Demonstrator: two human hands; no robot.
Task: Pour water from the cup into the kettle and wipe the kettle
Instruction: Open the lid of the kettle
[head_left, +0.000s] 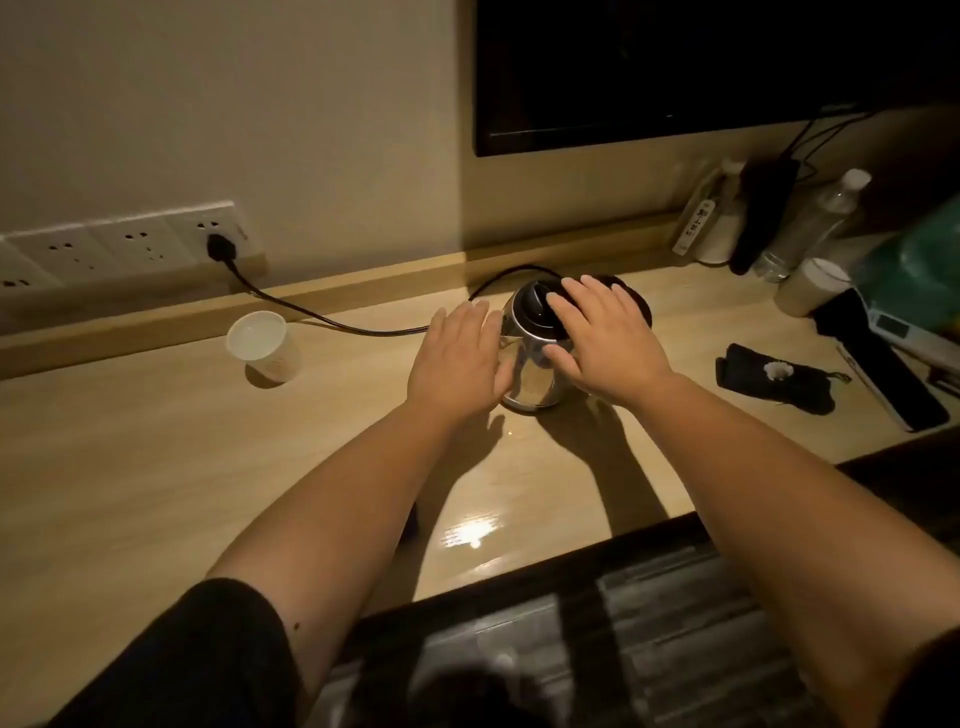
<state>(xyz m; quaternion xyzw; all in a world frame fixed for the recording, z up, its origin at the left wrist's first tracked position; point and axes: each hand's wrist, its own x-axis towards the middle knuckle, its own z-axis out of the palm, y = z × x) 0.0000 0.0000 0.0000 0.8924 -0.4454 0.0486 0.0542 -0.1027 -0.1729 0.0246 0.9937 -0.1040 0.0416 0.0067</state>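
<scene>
The desk (156, 467) carries the steel kettle (530, 374) at its centre, upright, with its black lid (537, 306) closed. The right hand (608, 343) lies flat over the lid, fingers straight; the left hand (457, 364) rests open against the kettle's left wall. Neither grips anything. The paper cup (262, 345), upright and holding water, stands well apart to the left, so the left hand is the nearer one to reach it. A dark cloth (769, 382) lies to the right, nearer the right hand.
</scene>
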